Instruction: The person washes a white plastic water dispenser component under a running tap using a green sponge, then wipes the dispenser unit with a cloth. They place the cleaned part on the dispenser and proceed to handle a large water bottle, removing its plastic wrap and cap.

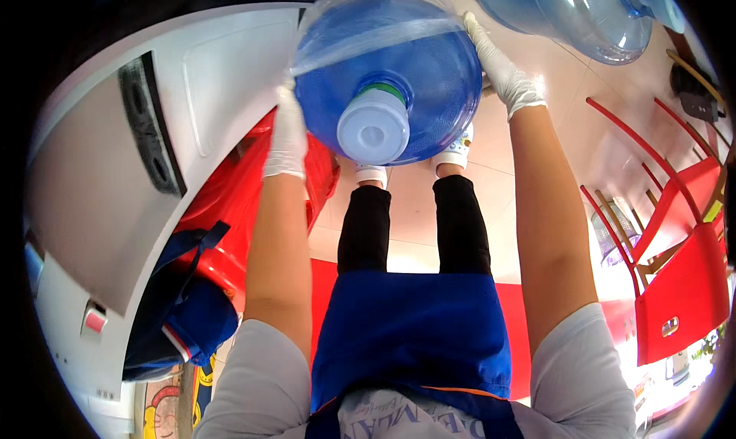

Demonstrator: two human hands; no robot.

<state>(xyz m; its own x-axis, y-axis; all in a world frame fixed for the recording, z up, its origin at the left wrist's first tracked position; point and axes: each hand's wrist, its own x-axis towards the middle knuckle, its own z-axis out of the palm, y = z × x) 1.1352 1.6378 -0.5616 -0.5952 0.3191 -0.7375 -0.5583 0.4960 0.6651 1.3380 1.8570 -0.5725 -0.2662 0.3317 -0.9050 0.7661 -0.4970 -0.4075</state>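
A large blue water-cooler bottle (437, 105) is before me, with its pale capped neck (374, 128) pointing towards me and a green band under the cap. Clear plastic film (379, 45) stretches across its upper part. My left hand (287, 122), in a white glove, presses against the bottle's left side, its fingertips hidden. On the opposite side, my right hand (499, 71), gloved too, lies along the bottle with fingers stretched forward. The bottle is held between both hands and partly covers my white shoes. Whether its base touches the floor cannot be told.
Another clear-blue water bottle (566, 13) lies on the tiled floor (552, 82) at upper right. A white appliance (241, 53) stands close on the left, beside red plastic (230, 191) and a dark blue bag or garment (201, 312). Red chairs (681, 292) and a mesh basket (614, 232) are at right.
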